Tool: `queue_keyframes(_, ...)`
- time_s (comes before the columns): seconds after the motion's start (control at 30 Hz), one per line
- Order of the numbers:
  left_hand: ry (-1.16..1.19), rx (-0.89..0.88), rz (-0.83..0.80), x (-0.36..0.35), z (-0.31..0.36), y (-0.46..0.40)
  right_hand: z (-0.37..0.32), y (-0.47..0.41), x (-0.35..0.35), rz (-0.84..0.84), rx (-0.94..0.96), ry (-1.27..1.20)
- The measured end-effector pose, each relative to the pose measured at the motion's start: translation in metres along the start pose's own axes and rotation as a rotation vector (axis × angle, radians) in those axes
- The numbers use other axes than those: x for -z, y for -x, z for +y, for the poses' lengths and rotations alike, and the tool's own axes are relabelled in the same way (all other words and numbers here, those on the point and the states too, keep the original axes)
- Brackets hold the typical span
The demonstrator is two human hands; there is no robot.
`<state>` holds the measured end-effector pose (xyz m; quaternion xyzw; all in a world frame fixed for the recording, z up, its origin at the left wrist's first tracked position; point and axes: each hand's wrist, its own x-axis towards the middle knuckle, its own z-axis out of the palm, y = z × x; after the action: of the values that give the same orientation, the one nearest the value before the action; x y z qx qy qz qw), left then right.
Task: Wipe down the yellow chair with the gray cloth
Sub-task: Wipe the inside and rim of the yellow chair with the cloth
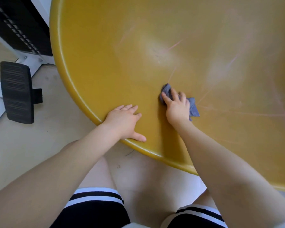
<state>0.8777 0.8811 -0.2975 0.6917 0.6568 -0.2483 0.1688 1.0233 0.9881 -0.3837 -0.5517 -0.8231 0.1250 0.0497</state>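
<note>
Bunched under the right hand (177, 105), the gray cloth (192, 106) is pressed by spread fingers against the yellow chair (155, 46), just right of frame centre; one corner trails out to the right. It looks soft and light, best held crumpled beneath the palm. That chair's glossy, hard shell, filling the upper right, probably slides easily. Flat and empty, the left hand (124, 121) braces its rim at lower centre.

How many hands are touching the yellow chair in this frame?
2. The left hand lies flat on the yellow chair at its near rim; the right hand presses the gray cloth onto the seat just beyond it.
</note>
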Motion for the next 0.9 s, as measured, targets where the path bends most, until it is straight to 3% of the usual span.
queue_keyframes(0.1, 0.000, 0.000, -0.001, 0.001, 0.001, 0.000, 0.002, -0.011, 0.008, -0.030, -0.051, 0.041)
queue_keyframes(0.3, -0.015, 0.000, 0.028, 0.010, 0.001, -0.005, 0.027, 0.058, 0.006, -0.025, 0.338, -0.114)
queue_keyframes(0.5, -0.052, -0.107, 0.003, 0.006, 0.020, -0.027, 0.044, 0.097, 0.008, -0.011, 0.482, -0.130)
queue_keyframes(0.67, 0.016, -0.081, -0.008, 0.004, 0.031, -0.038, 0.057, 0.030, 0.000, 0.070, 0.276, 0.001)
queue_keyframes(0.8, 0.042, -0.069, -0.015, 0.001, 0.031, -0.038, 0.059, -0.018, 0.004, -0.014, 0.036, 0.030)
queue_keyframes(0.9, 0.044, -0.067, -0.004, 0.001, 0.032, -0.039, 0.052, -0.009, 0.008, -0.020, 0.045, -0.036)
